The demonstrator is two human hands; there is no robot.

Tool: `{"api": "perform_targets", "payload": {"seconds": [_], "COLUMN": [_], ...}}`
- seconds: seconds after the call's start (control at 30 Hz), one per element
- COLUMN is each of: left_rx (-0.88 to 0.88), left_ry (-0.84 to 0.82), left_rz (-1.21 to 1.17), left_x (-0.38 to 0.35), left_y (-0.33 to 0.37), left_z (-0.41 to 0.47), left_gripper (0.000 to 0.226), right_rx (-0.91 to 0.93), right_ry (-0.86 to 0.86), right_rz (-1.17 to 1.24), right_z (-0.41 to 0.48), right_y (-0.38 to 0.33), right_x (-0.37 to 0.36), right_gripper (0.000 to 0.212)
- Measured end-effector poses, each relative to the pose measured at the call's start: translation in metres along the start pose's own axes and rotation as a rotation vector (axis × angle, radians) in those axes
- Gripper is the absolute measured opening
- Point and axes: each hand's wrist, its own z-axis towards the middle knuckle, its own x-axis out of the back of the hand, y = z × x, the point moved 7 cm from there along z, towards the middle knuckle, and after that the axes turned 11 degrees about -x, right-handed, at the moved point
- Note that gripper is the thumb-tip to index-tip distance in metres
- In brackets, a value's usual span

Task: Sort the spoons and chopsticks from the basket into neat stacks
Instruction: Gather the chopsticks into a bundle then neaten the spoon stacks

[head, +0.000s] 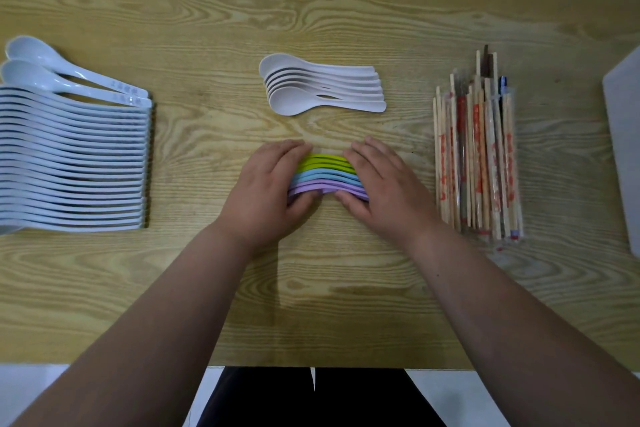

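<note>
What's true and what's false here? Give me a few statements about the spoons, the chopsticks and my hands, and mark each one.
1. The left hand and the right hand hold the coloured spoons at opposite ends. True.
2. The chopsticks lie left of the hands. False: they lie to the right; the white spoons are in a row on the left.
3. The cream spoons lie beyond the hands, bowls pointing left. True.
4. The coloured spoons are all purple. False: green, blue and purple.
</note>
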Motion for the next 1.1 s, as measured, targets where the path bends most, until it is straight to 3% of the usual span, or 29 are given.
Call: {"api": "perform_targets", "payload": {"seconds": [0.5, 0.9, 1.1], "left_rx": [-0.060, -0.035, 0.003], "left_ry": [-0.063, -0.050, 0.061], "left_rz": [0.165, 0.223, 0.255], "left_x": [0.005, 0.016, 0.048], "left_y": [0.003, 0.006, 0.013], "left_z": [0.008, 0.004, -0.009], "left_gripper": [0.081, 0.074, 0.059], "right_rx": [-0.004, 0.031, 0.102], "right_ry": [-0.042, -0.056, 0.040], "right_rz": [-0.054, -0.045, -0.026], "right_z": [0.003, 0.006, 0.007], "right_y": [-0.005, -0.016, -0.039], "right_x": [0.003, 0.014, 0.029], "right_gripper": [0.079, 0.069, 0.058]}}
